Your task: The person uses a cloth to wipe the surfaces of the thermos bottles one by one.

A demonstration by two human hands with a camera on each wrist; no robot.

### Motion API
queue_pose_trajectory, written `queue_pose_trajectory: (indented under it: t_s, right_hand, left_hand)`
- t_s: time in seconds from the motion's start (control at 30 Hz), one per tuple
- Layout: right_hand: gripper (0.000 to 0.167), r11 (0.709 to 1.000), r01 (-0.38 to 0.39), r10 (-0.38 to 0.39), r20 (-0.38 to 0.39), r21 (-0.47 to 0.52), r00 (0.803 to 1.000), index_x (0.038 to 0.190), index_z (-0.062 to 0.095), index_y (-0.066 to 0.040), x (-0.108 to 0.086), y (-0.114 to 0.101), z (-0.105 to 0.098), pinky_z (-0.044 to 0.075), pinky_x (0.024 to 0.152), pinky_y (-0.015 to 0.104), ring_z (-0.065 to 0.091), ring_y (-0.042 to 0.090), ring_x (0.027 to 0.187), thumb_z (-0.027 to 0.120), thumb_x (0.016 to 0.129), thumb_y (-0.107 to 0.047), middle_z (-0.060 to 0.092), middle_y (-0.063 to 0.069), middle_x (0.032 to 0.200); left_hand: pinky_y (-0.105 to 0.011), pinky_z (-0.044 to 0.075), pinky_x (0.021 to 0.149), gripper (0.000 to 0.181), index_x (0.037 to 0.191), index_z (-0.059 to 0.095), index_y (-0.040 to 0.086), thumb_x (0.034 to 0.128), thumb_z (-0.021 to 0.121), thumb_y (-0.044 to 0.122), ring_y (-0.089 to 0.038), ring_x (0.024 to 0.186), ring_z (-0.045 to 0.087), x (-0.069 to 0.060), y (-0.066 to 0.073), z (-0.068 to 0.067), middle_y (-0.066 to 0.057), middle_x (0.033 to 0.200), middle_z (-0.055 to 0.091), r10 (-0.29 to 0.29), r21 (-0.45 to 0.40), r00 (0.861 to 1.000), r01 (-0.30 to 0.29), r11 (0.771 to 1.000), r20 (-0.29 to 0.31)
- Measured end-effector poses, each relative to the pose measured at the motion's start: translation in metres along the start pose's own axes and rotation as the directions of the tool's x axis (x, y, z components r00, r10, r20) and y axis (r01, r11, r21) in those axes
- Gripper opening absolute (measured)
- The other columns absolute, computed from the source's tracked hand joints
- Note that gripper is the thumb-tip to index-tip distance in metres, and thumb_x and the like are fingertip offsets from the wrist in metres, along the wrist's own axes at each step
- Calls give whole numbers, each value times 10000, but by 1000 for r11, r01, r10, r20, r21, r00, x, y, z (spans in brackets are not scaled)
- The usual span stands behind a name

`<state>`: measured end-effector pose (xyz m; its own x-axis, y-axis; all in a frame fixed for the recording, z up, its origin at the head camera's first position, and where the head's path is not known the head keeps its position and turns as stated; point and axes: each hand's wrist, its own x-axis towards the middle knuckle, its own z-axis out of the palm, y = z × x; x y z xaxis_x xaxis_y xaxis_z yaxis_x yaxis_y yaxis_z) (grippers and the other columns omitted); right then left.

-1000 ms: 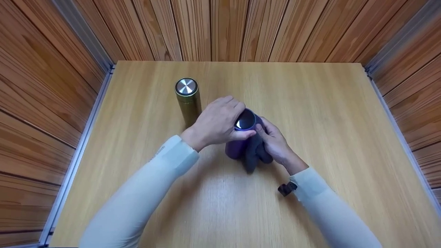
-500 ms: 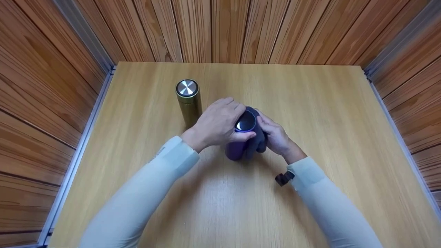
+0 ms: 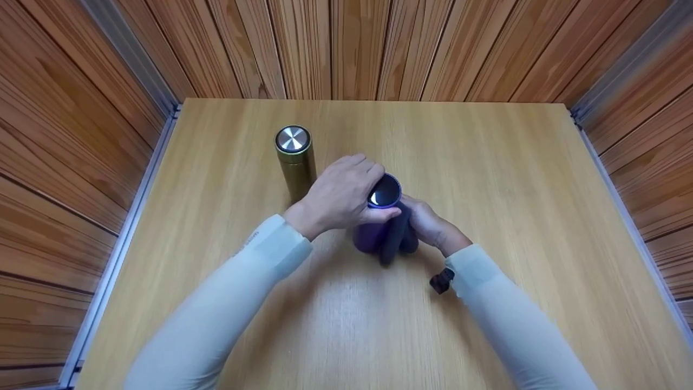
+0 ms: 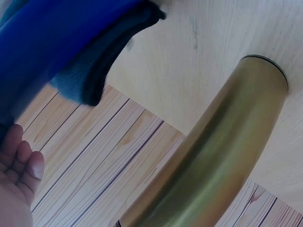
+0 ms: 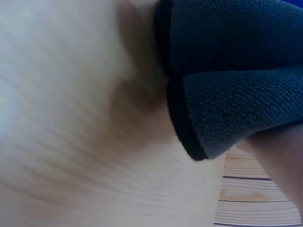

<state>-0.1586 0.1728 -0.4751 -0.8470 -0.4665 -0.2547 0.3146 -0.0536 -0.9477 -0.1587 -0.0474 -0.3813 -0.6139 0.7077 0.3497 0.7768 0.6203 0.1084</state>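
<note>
In the head view my left hand grips the top of a purple thermos bottle around its dark, shiny lid. The bottle stands on the table and looks blue in the left wrist view. My right hand holds a dark grey-blue cloth against the bottle's right side; its fingers are mostly hidden behind the bottle and the cloth. Close up in the right wrist view, the folded towelling cloth hangs with dark edging.
A gold thermos bottle with a silver lid stands upright just beyond my left hand. Wood-plank walls border the light wooden table at the back and both sides. A small dark device sits on my right wrist.
My right hand and the cloth moved up along the purple bottle's side, then back down. The cloth now hangs lower than half a second ago. My left hand has stayed on the lid.
</note>
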Motion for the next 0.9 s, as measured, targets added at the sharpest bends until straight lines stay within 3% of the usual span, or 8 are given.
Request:
queue_pose_trajectory:
  t_s: [0.13, 0.3, 0.4, 0.53, 0.7, 0.8, 0.9]
  right_hand:
    - [511, 992, 6, -11, -37, -129, 999, 1533, 440, -79, -4, 10, -1, 359, 1100, 318, 518, 170, 1243, 309, 1120, -349, 603, 41, 1333]
    - [501, 978, 74, -98, -116, -197, 988, 1594, 339, -71, -13, 17, 7, 201, 1219, 395, 337, 227, 1463, 274, 1133, -259, 438, 126, 1570]
    - [466, 973, 95, -135, -188, -211, 973, 1553, 391, -25, -21, 16, 14, 237, 1201, 378, 385, 227, 1426, 292, 1133, -202, 494, 148, 1512]
    - [379, 959, 153, -211, -241, -239, 947, 1420, 529, -22, -31, 13, 19, 370, 1087, 331, 537, 214, 1227, 377, 1119, -196, 625, 104, 1286]
    - [372, 935, 235, -294, -212, -265, 932, 1419, 546, -25, -35, 12, 18, 414, 1065, 317, 572, 202, 1203, 428, 1104, -185, 642, 88, 1272]
    - [371, 931, 208, -277, -207, -301, 938, 1427, 545, -39, -32, 16, 17, 378, 1105, 356, 552, 222, 1244, 433, 1098, -169, 630, 115, 1311]
    - [361, 904, 109, -232, -259, -414, 938, 1420, 555, -51, -28, 22, 19, 342, 1144, 406, 524, 238, 1307, 425, 1104, -167, 619, 128, 1361]
  left_hand:
    - [-379, 483, 840, 689, 1079, 631, 56, 930, 523, 719, -230, 856, 554, 0, 1, 3, -50, 924, 640, 15, -6, 999, -16, 1000, -33]
    - [-380, 486, 801, 655, 1041, 632, 49, 916, 573, 690, -234, 830, 561, 0, 0, 6, -52, 893, 641, 33, 1, 995, -33, 999, -99]
    - [-378, 486, 791, 648, 1039, 639, 48, 910, 593, 681, -236, 826, 559, 0, 1, 6, -54, 890, 646, 25, 1, 994, -25, 1000, -102]
    - [-377, 480, 783, 650, 1044, 639, 48, 906, 603, 682, -235, 821, 545, 1, 1, 4, -55, 888, 641, 11, -5, 997, -11, 1000, -80]
    - [-378, 488, 786, 673, 1062, 639, 44, 905, 592, 697, -239, 836, 555, 1, 1, 3, -59, 901, 648, 10, -4, 997, -10, 1000, -78]
    - [-381, 487, 777, 671, 1055, 635, 43, 898, 608, 695, -242, 834, 557, 0, 1, 4, -62, 899, 648, 8, -6, 996, -8, 1000, -88]
    - [-380, 480, 766, 661, 1051, 631, 44, 893, 626, 686, -240, 830, 550, -1, 2, 4, -59, 896, 646, -4, -16, 997, 2, 1000, -82]
